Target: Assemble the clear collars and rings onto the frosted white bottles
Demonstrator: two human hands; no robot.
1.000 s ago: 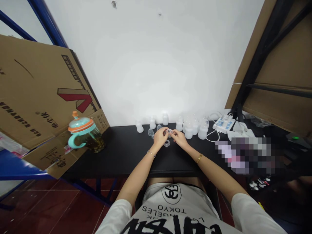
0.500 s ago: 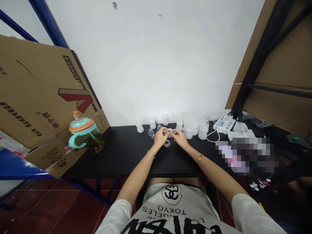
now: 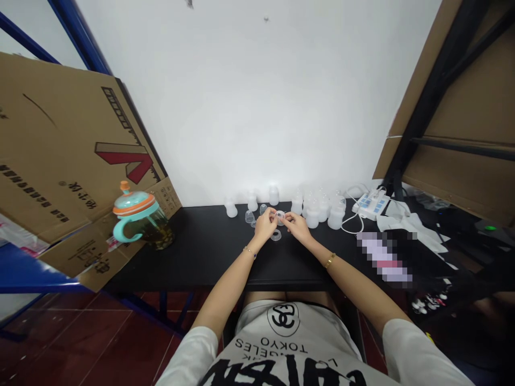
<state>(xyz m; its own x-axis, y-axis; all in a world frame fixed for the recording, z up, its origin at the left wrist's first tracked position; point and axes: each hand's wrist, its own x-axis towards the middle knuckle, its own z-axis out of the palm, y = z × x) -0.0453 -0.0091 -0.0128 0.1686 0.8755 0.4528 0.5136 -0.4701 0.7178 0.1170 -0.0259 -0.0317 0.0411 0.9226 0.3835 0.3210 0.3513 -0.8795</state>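
Above the black table, my left hand and my right hand pinch a small translucent bottle collar ring from both sides. What sits inside the ring is too small to make out. A second clear ring lies on the table just below my fingers. Clear dome caps rest left of my left hand. Behind them stand frosted baby bottles, one at the left and another near the wall. Several more bottles with clear caps are grouped right of my right hand.
A jug with a turquoise and orange lid stands at the left, before a large cardboard box. At the right are a white power strip with cables, white crumpled sheets and a blurred-out item. A white wall closes the back.
Both hands stay at about the same place, still pinching the ring, with slight finger movement. The view has shifted a little; the bottles and caps stand as before.
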